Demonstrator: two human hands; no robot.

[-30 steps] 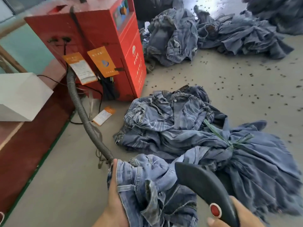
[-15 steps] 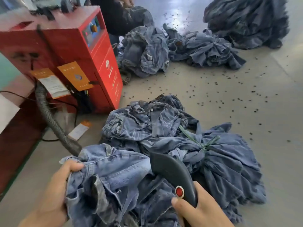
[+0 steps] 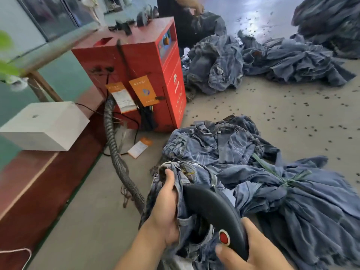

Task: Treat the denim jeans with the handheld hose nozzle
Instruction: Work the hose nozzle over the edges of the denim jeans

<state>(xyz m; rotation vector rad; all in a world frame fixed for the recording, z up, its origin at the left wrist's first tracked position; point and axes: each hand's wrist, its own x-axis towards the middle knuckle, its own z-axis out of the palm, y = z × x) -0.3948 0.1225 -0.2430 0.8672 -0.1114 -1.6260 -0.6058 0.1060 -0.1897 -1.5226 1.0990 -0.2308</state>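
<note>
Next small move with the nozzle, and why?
Probably press the red button with the right hand's thumb. The nozzle tip already sits against the jeans that the left hand grips, and the thumb rests just below the button.

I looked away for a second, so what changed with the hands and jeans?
The left hand regripped the light blue denim jeans, bunching the fabric round the black curved hose nozzle. The right hand kept holding the nozzle; the red machine stayed put.
</note>
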